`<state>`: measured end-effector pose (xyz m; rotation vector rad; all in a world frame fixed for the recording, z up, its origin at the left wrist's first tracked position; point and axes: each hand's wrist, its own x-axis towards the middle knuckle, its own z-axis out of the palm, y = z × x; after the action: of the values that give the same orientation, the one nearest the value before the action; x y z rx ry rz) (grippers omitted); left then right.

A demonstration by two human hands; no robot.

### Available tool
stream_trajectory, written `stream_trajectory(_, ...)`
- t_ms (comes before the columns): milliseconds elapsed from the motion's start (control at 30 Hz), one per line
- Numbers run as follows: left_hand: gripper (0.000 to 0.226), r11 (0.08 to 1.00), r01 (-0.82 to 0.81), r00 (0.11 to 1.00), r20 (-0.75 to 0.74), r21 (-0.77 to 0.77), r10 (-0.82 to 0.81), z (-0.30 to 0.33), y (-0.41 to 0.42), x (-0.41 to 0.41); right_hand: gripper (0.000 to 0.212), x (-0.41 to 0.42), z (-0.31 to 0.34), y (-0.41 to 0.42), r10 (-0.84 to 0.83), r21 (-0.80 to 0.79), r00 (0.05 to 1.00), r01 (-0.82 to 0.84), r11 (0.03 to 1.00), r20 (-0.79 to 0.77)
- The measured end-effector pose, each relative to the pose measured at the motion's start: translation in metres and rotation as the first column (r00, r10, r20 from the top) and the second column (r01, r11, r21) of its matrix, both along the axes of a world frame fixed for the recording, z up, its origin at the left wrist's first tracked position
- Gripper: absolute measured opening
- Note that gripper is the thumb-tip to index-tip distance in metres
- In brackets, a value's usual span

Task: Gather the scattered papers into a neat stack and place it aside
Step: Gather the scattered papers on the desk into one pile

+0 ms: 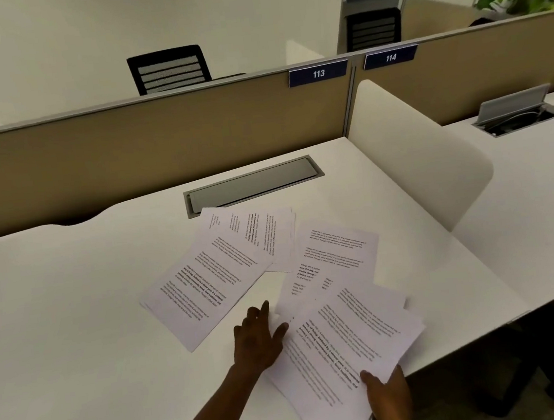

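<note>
**Papers fanned across bench**

Papers (pixel 237 265) spread over white bench (pixel 75 316), print too small to read. Left hand (pixel 260 340) flat, fingers straight, touching sheets. Right hand (pixel 389 399) gripping near bundle (pixel 345 349). Partition signs reading 113 (pixel 318 73), 114 (pixel 390 57).

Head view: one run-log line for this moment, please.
phase: gathering | right hand: grips partial stack | left hand: flat at stack edge | loose papers: still spread on desk

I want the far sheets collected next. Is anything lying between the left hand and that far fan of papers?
Nothing visible does. Only bare desk lies between the left hand and the far fan of papers. The right hand holds the near bundle, off to the side.
</note>
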<state>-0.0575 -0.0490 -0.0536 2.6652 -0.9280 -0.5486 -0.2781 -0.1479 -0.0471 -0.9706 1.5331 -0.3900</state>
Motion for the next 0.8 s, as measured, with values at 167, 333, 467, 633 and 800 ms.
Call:
stream_trajectory(167, 0.083, 0.999, -0.048, 0.985, -0.165, 0.023, 0.052, -0.001, -0.002, -0.008, 0.051, 0.000, 0.007, 0.003, 0.112, -0.024, 0.991, -0.114, 0.993, -0.067)
stream_trajectory(333, 0.065, 0.989, -0.118, 0.965, -0.244, -0.084, 0.095, 0.005, -0.002, -0.022, 0.052, 0.002, 0.016, 0.003, 0.188, -0.068, 0.976, -0.196, 0.978, -0.110)
stream_trajectory(467, 0.042, 0.984, -0.077, 0.961, -0.274, -0.158, 0.031, 0.011, -0.005, -0.034, 0.046, -0.001, 0.012, 0.005, 0.242, -0.121, 0.943, -0.274, 0.954, -0.229)
stream_trajectory(633, 0.031, 0.936, -0.225, 0.818, -0.575, -0.269, 0.032, 0.030, -0.007, -0.042, 0.055, -0.005, 0.006, 0.002, 0.177, -0.162, 0.884, -0.270, 0.949, -0.433)
stream_trajectory(800, 0.041, 0.798, -0.571, 0.307, -0.952, -0.194, -0.011, 0.035, -0.004, -0.041, 0.065, -0.014, 0.022, -0.011, 0.039, -0.117, 0.988, -0.057, 0.991, -0.150)
